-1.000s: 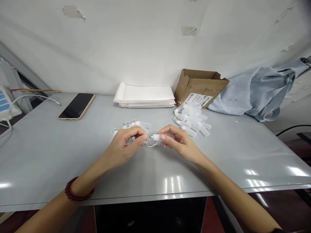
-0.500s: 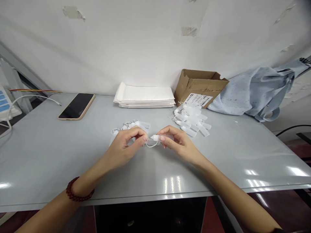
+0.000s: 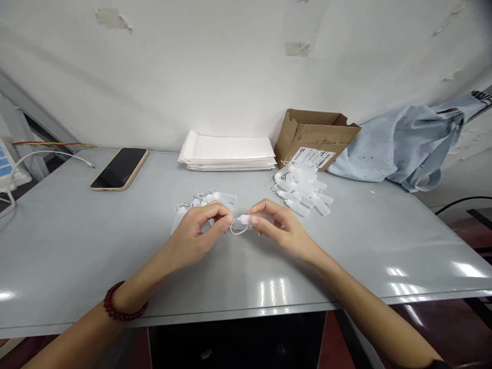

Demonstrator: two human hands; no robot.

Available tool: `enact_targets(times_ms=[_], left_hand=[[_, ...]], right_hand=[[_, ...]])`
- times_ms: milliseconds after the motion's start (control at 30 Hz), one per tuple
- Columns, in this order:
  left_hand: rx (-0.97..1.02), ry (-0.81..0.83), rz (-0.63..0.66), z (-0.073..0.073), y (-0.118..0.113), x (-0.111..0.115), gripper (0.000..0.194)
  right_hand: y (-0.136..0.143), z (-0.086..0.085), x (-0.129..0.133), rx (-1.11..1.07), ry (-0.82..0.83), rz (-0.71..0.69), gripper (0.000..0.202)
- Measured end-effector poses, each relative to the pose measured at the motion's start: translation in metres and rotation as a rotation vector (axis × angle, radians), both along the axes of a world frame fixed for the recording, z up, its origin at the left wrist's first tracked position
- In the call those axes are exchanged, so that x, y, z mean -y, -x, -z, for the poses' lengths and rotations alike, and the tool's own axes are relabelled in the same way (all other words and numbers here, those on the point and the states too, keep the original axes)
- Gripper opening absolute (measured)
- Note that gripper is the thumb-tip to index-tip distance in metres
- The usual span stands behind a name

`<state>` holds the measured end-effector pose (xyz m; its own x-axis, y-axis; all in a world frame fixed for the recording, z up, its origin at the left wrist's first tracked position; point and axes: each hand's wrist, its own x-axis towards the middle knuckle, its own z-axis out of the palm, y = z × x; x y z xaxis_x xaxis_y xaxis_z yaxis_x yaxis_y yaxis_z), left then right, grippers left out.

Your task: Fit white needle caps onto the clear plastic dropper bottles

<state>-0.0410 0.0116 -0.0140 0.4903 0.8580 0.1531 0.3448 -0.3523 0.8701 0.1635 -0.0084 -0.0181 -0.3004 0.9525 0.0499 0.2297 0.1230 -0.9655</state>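
Between my hands, just over the table, lies a small translucent squeeze bottle (image 3: pixel 243 219) with a pointed white nozzle and a looped cap strap. My right hand (image 3: pixel 277 223) grips its body by thumb and fingers, near the shoulder. At the nozzle's tip my left hand (image 3: pixel 207 225) pinches the strap's end; the cap itself is hidden by the fingertips. Behind my left hand lie several like bottles (image 3: pixel 226 197), partly covered by it. A larger pile of such bottles (image 3: pixel 303 189) rests beyond my right hand.
White padded envelopes (image 3: pixel 230 148) are stacked against the wall. Beside them stands an open cardboard box (image 3: pixel 319 134), with a light blue cloth bag (image 3: pixel 388 143) to its right. A phone (image 3: pixel 120 169) and a white cable (image 3: pixel 49 152) lie on the grey table (image 3: pixel 96 241) at left.
Almost nothing differs. The whole view has shifted very slightly, and both hands keep the same hold on the bottle and its strap.
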Motion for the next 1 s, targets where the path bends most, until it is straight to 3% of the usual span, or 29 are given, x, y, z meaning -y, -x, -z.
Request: enact_targets(times_ms=[433, 767, 1000], left_hand=[[0.012, -0.001, 0.025, 0.0014, -0.0002, -0.0003, 0.024], [-0.01, 0.01, -0.067, -0.001, -0.0042, -0.001, 0.026], [-0.101, -0.019, -0.204, -0.0016, -0.0019, -0.0068, 0.027]], right_hand=[[0.0005, 0.0036, 0.0014, -0.008, -0.002, -0.043, 0.017], [-0.0003, 0.0012, -0.002, 0.009, 0.011, -0.033, 0.02], [-0.0038, 0.0061, -0.0059, 0.226, -0.109, 0.141, 0.023]])
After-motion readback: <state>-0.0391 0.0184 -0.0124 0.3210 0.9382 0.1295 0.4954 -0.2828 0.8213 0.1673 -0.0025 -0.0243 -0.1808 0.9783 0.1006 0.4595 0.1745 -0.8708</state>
